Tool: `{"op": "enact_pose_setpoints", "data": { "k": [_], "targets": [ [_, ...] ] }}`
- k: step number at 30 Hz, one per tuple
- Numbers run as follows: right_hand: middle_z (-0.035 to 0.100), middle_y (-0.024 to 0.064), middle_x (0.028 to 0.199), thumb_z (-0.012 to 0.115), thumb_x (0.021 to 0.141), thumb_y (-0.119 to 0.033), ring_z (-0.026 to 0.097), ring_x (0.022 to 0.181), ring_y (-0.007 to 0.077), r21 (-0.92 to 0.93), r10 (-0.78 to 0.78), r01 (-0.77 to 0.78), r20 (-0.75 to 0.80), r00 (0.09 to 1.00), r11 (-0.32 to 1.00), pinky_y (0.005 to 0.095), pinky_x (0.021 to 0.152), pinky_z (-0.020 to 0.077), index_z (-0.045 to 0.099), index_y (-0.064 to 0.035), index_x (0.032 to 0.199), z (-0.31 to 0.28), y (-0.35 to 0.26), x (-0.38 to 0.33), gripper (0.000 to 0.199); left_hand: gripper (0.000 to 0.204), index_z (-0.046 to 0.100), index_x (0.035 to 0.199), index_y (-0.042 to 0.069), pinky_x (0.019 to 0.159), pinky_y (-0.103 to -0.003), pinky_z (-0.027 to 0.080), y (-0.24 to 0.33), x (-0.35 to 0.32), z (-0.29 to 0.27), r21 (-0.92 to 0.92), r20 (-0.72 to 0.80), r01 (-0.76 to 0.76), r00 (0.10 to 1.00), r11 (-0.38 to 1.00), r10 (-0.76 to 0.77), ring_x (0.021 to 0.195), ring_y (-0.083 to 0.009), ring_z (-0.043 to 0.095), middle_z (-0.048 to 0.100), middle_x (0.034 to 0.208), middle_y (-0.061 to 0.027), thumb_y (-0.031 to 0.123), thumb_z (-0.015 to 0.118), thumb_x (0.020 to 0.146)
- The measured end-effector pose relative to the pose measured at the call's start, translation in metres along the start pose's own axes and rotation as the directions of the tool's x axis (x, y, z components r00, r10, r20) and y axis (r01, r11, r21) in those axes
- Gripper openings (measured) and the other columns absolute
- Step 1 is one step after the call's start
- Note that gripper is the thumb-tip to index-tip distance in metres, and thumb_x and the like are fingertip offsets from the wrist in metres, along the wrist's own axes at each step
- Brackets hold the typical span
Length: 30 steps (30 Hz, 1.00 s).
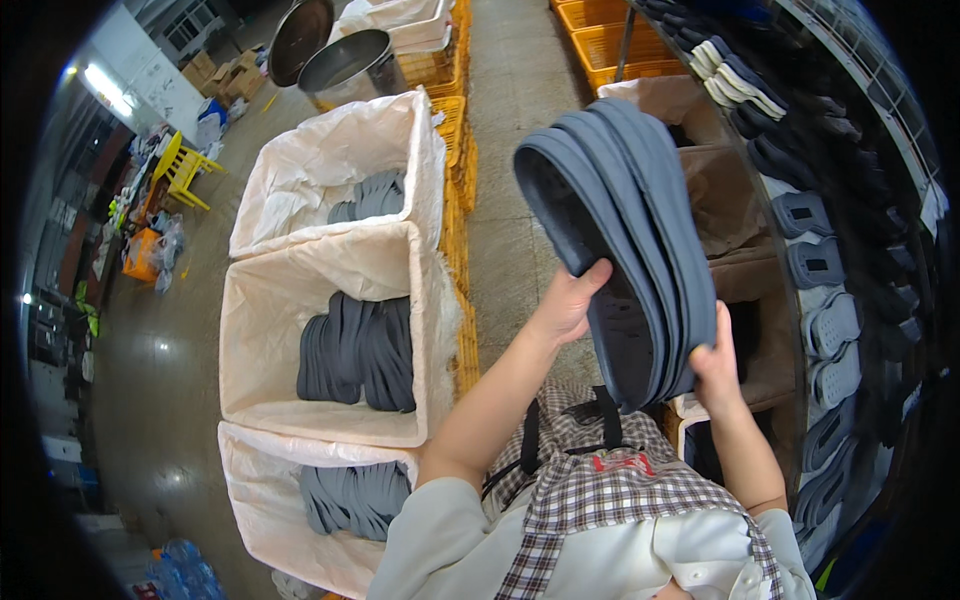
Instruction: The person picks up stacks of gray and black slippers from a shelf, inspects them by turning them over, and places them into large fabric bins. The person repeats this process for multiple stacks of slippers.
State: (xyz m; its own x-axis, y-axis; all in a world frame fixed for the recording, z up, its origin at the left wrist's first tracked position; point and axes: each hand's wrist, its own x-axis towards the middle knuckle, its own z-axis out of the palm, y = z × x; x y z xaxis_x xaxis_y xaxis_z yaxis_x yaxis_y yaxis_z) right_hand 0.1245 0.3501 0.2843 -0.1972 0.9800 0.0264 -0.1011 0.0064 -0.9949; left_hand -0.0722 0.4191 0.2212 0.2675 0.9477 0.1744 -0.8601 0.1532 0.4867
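Between my two hands is a stack of several grey-blue shoe soles point(640, 230), nested one against another and tilted upright in front of my chest. My left hand point(572, 303) grips the near sole's edge, thumb over its rim. On the opposite side, my right hand point(716, 365) presses against the outermost sole near the lower end. Fingers of both hands are partly hidden behind the stack. Left of me, a cloth-lined bin point(240, 345) holds dark soles point(360, 350) standing in rows.
More lined bins stand in line, one with grey soles point(358, 498), another with a few soles point(372, 197). Yellow crates point(462, 150) run alongside. At right, a rack point(800, 385) carries soles and grey clogs point(832, 325). A metal drum point(350, 68) and yellow chair point(182, 170) stand farther off.
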Motion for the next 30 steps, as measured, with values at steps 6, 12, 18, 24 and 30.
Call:
{"op": "enact_pose_setpoints", "data": {
  "k": [6,12,18,24,30],
  "targets": [
    [0.038,0.0152,0.136,0.068,0.077,-0.026,0.039,0.124,0.0225,0.143,0.134,-0.145,0.088,0.987,0.979,0.0338,0.103,0.0312,0.023,-0.0001,0.141,0.005,-0.027,0.015,0.083,0.052,0.044,0.128,0.0,0.097,-0.045,0.044,0.002,-0.014,-0.006,-0.072,-0.04,0.148,0.988,0.986,-0.151,0.112,-0.0276,0.054,0.053,0.124,-0.0132,0.022,0.065,0.086],
    [0.027,0.017,0.144,0.068,0.078,-0.026,0.027,0.133,0.024,0.086,0.128,-0.144,0.165,0.978,0.986,0.034,0.109,0.0209,0.017,0.0006,0.144,-0.002,-0.03,0.01,0.087,0.054,0.043,0.129,0.003,0.094,-0.042,0.046,-0.001,-0.009,-0.008,0.018,0.028,0.118,0.993,0.993,-0.118,0.111,-0.0257,0.055,0.054,0.123,-0.0097,0.027,0.064,0.085],
    [0.025,0.0173,0.145,0.067,0.078,-0.026,0.026,0.134,0.0251,-0.009,0.08,-0.08,0.151,0.985,0.997,0.035,0.109,0.0212,0.016,0.0008,0.144,-0.007,-0.034,0.006,0.088,0.053,0.046,0.127,0.004,0.092,-0.041,0.047,-0.01,-0.006,-0.015,0.041,0.068,0.168,0.983,0.985,-0.17,0.111,-0.0252,0.054,0.054,0.122,-0.0086,0.029,0.065,0.084],
    [0.026,0.0171,0.144,0.067,0.078,-0.02,0.026,0.133,0.0245,-0.072,0.077,-0.066,0.17,0.982,0.995,0.0344,0.109,0.0225,0.014,0.0012,0.144,-0.012,-0.038,0.001,0.088,0.047,0.045,0.127,0.004,0.092,-0.04,0.046,-0.015,-0.004,-0.016,0.128,-0.002,0.226,0.974,0.966,-0.227,0.11,-0.0235,0.054,0.053,0.122,-0.0075,0.018,0.064,0.087],
    [0.026,0.0178,0.143,0.07,0.078,-0.018,0.028,0.132,0.0242,-0.104,0.137,-0.124,0.135,0.981,0.987,0.0346,0.108,0.0241,0.012,0.0019,0.144,-0.02,-0.037,0.002,0.09,0.035,0.051,0.122,0.002,0.089,-0.037,0.049,-0.023,-0.005,-0.019,0.318,-0.078,0.234,0.972,0.919,-0.221,0.107,-0.0223,0.057,0.058,0.117,-0.0092,0.011,0.057,0.089]
  ]
}}
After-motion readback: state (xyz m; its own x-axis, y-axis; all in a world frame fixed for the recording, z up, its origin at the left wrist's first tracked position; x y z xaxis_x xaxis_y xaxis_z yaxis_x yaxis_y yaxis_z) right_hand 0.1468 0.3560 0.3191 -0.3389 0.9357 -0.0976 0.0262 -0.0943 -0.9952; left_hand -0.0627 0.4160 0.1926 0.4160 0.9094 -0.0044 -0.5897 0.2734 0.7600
